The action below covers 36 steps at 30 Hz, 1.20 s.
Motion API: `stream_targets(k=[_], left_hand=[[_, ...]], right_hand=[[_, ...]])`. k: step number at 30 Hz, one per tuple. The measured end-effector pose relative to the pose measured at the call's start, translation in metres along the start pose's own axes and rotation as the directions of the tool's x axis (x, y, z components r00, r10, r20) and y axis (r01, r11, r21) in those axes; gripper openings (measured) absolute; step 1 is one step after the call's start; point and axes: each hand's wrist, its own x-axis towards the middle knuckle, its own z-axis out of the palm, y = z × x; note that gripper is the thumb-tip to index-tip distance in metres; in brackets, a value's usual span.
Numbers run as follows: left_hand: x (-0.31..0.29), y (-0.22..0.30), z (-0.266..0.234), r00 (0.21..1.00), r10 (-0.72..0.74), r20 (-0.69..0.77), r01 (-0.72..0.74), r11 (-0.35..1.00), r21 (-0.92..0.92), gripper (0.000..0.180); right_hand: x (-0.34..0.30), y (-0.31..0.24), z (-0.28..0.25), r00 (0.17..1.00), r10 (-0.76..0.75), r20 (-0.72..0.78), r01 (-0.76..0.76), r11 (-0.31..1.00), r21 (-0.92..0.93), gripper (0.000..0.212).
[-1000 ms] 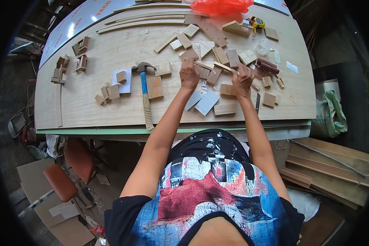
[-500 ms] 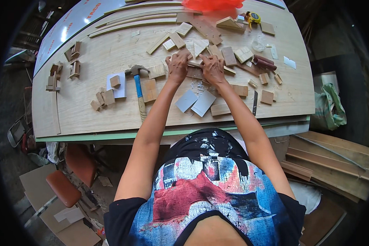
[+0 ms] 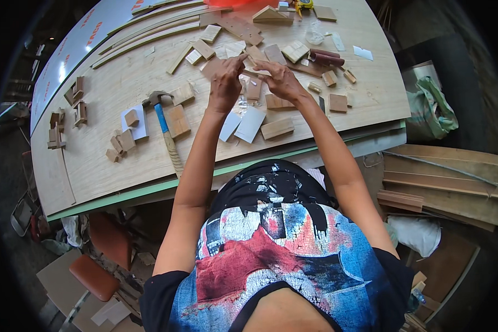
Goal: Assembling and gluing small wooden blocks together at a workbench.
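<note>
Both bare hands are close together over the wood scraps at the middle of the table. My left hand [image 3: 226, 84] is closed, its fingers curled and pointing away from me; what lies in its grip is hidden. My right hand [image 3: 282, 82] reaches toward it with fingers stretched out and apart. A small brown wood block [image 3: 253, 88] lies in the gap between my wrists, beside crumpled clear plastic. Just below sit a white rectangular card [image 3: 250, 124] and a wooden block [image 3: 278, 128]. A claw hammer [image 3: 163, 122] with a blue and wooden handle rests to the left.
Small joined wooden pieces [image 3: 79, 113] stand at the table's left. Long wood strips [image 3: 149, 44] lie at the back. On the right are dark red cylinders [image 3: 326, 58]; a yellow tape measure [image 3: 304, 5] sits at the far edge. An orange-brown seat [image 3: 94, 278] is below left.
My head view has shifted, so the table appears moved left and tilted. My hands have drawn slightly apart, and the right fingers are straighter. The wood strip seen between them no longer shows clearly.
</note>
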Motion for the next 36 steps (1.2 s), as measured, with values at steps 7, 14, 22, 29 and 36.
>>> stream_targets(k=[7,14,22,29,36], left_hand=[[-0.017,0.016,0.021,0.955,-0.267,0.127,0.295,0.856,-0.423,0.039],[-0.06,0.0,0.049,0.933,-0.328,0.152,0.359,0.882,-0.304,0.039],[-0.074,-0.001,0.058,0.917,-0.333,0.219,0.375,0.907,-0.191,0.035],[-0.079,0.006,0.072,0.968,-0.152,0.201,0.177,0.978,-0.112,0.048],[-0.08,0.006,0.079,0.972,-0.129,0.195,0.153,0.982,-0.112,0.045]], right_hand=[[-0.024,0.01,-0.016,0.988,0.118,0.097,-0.118,0.993,-0.013,0.025],[-0.079,0.047,-0.028,0.996,0.076,-0.043,-0.086,0.948,-0.306,0.021],[-0.097,0.054,-0.026,0.959,0.157,-0.237,-0.213,0.95,-0.23,0.032],[-0.116,0.062,-0.034,0.906,0.321,-0.275,-0.346,0.937,-0.049,0.033],[-0.117,0.066,-0.019,0.892,0.293,-0.345,-0.315,0.949,-0.01,0.034]])
